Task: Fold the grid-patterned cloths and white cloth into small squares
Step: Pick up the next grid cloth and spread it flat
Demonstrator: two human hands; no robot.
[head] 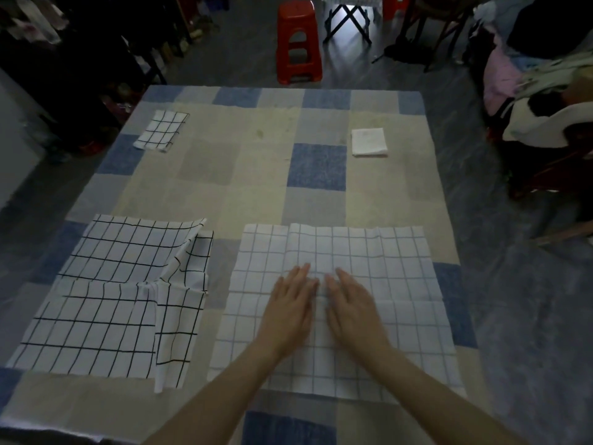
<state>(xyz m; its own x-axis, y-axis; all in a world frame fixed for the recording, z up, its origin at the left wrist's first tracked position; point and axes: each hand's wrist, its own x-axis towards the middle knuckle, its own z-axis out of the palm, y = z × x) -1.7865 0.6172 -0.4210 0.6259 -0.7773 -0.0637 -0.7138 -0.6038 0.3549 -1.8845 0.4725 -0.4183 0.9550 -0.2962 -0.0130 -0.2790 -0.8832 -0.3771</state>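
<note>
Near centre: left hand [290, 305] and right hand [351, 305] lie flat, side by side, on the thin-grid cloth [401, 284]. Fingers straight, palms down; both grips released, pressing only, nothing grasped. This cloth is spread open on the near right of the counter [263, 175], with faint crease lines and a slight ridge between the hands.

Judged step: smoothing before the first fold. To do it well, sweep outward from the middle toward the left and right edges so the ridge is pushed off and not trapped. Then bring one edge over to meet the opposite edge, using the printed grid lines as an alignment check. Press the fold line flat before the next halving. Corners should match, or the final square will come out skewed.

Near left: bold-grid cloth [96, 316], unfolded, its right part rumpled and doubled over; not yet started.

Far left: small grid square [161, 131], already folded. Far right: white square [368, 142], already folded.

Count: grid cloths, three (two open, one folded); white cloth, one (folded). Hands, two.

Beyond the counter: red stool [298, 43] on the floor.
</note>
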